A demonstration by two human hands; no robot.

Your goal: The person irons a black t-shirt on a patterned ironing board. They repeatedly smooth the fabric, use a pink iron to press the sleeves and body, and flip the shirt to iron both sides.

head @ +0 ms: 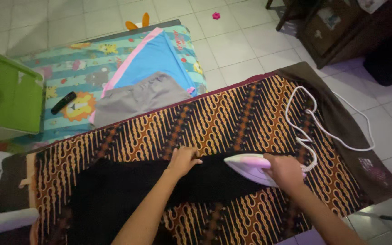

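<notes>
A black garment (128, 190) lay spread across a brown and orange patterned cloth (232, 122) on the floor, and that cloth serves here as the landmark. The garment covered the near part of the cloth, running from its left near corner toward its middle.

The left hand (183, 161) rested flat on the upper edge of the black garment, fingers spread and pressing down, clamped on nothing. The right hand (286, 171) was closed around the handle of a pink and white iron (250, 167). The iron sat on the right end of the garment, its pointed tip aimed toward the left hand, with a short stretch of black fabric between tip and fingers. So the garment lay under both hands, stretching away to the left of them.

A white cord (311, 120) looped from the back of the iron over the right part of the patterned cloth and out onto the tiled floor (250, 45) beyond the cloth's right edge.

Beyond the far edge of the cloth lay a colourful animal-print mat (87, 59). On it sat a folded grey garment (137, 97) touching the cloth's far edge, a blue cloth with a pink border (153, 56) behind that, and a black remote (63, 103) to the left. A green plastic box (10, 95) stood off the cloth's far left corner.
</notes>
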